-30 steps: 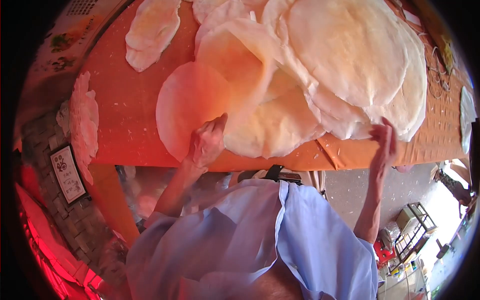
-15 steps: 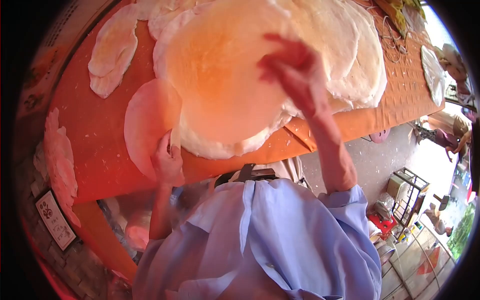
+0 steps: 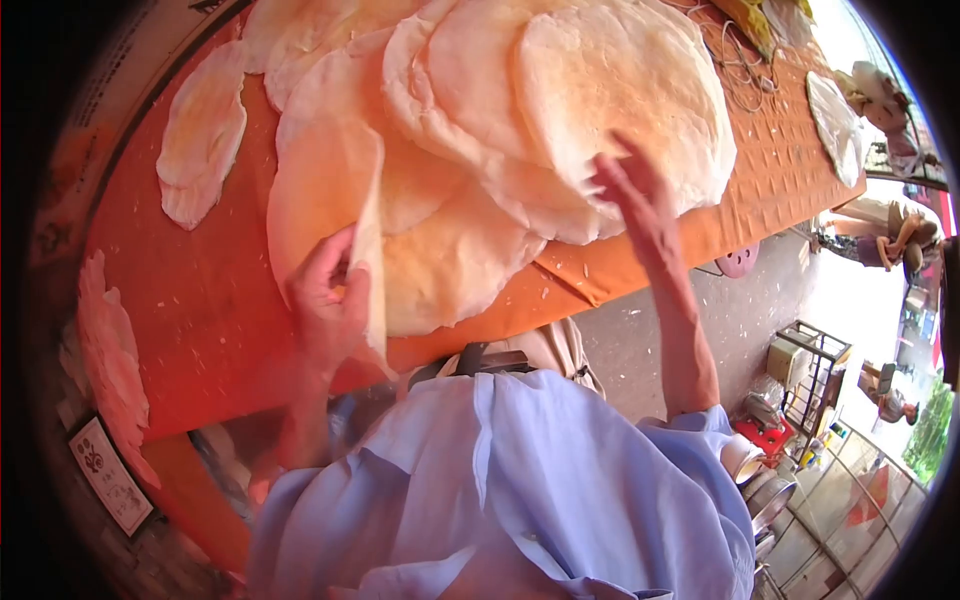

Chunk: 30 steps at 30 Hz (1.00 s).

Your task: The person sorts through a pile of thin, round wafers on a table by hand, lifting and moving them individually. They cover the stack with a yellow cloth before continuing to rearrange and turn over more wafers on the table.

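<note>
A large thin flatbread [image 3: 325,185] hangs folded from my left hand [image 3: 322,285], thumb and fingers closed on its near edge. Beneath it lie more flatbreads [image 3: 450,265], spread near the table's front edge. My right hand [image 3: 638,192] is slightly blurred, with its fingers apart and nothing in them. It overlaps the near edge of the top round flatbread [image 3: 625,90] on the right-hand pile.
An orange cloth [image 3: 200,320] covers the table. A long flatbread [image 3: 205,130] lies at the far left, with pale pieces [image 3: 112,340] along the left edge. A cord [image 3: 745,75] and a white plastic bag [image 3: 838,130] are at the right. A metal rack [image 3: 812,370] stands beyond.
The broad sheet that blurred across the middle has swung left and hangs folded at my left hand, uncovering the pile. My right hand has moved a little right and nearer to me.
</note>
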Tool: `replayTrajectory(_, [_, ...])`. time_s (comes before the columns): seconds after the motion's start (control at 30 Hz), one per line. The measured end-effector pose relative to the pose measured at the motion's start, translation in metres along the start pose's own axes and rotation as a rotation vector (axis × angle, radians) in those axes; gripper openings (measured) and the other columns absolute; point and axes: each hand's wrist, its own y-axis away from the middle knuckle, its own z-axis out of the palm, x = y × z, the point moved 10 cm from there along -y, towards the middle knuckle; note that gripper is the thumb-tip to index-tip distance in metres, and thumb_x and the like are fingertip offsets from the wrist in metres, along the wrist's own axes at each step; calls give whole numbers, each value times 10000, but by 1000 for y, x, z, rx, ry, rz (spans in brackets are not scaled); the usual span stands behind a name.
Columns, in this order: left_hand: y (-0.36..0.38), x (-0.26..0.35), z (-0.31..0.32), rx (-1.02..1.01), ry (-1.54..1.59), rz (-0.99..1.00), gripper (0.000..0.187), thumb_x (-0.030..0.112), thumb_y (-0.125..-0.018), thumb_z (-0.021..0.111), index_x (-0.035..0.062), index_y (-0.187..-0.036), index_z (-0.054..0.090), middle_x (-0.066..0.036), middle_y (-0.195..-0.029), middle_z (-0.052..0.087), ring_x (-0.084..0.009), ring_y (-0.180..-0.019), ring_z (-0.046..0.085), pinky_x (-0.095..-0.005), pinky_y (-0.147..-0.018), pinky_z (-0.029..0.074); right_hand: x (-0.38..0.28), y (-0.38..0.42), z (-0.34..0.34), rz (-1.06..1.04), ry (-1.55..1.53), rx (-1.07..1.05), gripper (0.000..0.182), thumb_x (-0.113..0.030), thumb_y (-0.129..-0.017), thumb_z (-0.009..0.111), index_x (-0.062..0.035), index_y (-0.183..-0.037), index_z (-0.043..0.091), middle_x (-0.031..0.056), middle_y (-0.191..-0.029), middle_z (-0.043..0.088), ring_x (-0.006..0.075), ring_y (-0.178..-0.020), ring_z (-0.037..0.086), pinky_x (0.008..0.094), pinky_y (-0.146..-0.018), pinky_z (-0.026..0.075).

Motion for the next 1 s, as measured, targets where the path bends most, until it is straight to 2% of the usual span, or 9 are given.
replayTrajectory(0.07, [-4,28,52,-150,-195,135,356,-63,-848,551,-44,-1197,617,-161,-935,665,-226,-788,681,-294,-714,549,31,32,103,484,-485,-360,649,-505,-953,575,14,-1335,502,160,-1105,639,247,-878,683,373,-792,563])
replayTrajectory(0.33, [21,36,71,-170,-166,356,495,284,-876,702,-74,-1196,585,-201,-1083,642,-306,-984,653,-370,-794,554,-41,8,147,37,-390,-475,487,-47,-812,526,89,-1280,527,179,-880,714,242,-732,696,333,-722,569])
replayTrajectory(0.4, [21,18,27,45,-219,305,439,246,-883,694,-55,-1186,595,-204,-1075,651,-312,-947,660,-372,-794,556,-58,-19,132,122,-423,-586,471,-43,-867,533,77,-1323,505,206,-1102,692,257,-972,700,333,-805,562])
replayTrajectory(0.57, [16,-127,-76,330,-311,-157,514,209,-855,714,-29,-1283,560,-204,-1210,615,-288,-1073,626,-383,-911,516,-95,-75,-15,-94,-321,-232,480,-58,-912,533,74,-1369,469,254,-1202,643,313,-1013,687,359,-861,558])
replayTrajectory(0.73, [12,-221,-116,364,-414,-411,662,228,-864,716,-23,-1411,442,-200,-1290,561,-250,-1109,574,-357,-929,494,0,-92,-181,-54,-161,476,656,-239,-830,759,68,-1346,495,219,-1176,641,328,-998,664,382,-854,545])
replayTrajectory(0.8, [4,-233,-122,392,-357,-470,681,228,-850,722,-37,-1410,437,-198,-1259,580,-253,-1084,594,-357,-910,504,64,-75,-232,205,245,697,734,-307,-777,826,63,-1329,515,202,-1188,629,292,-1002,657,369,-822,551])
replayTrajectory(0.87, [-11,-245,-130,390,-418,-497,672,220,-833,723,-67,-1380,457,-196,-1201,615,-271,-1060,628,-363,-887,516,6,-22,-183,39,981,885,711,-342,-779,831,51,-1299,548,186,-1152,640,220,-943,653,314,-742,559])
replayTrajectory(0.93, [-15,-244,-125,408,-207,-539,657,214,-838,722,-52,-1382,467,-180,-1165,625,-247,-994,639,-352,-849,522,-14,0,-115,-326,966,792,594,-280,-809,816,21,-1265,584,159,-1095,661,180,-882,651,281,-710,552])
replayTrajectory(1.0, [-24,-248,-122,402,-46,-558,614,208,-840,722,-39,-1355,497,-155,-1116,638,-217,-928,642,-335,-815,523,5,-2,-36,-334,474,410,462,-165,-825,797,-25,-1231,626,134,-1054,683,182,-850,656,291,-726,550])
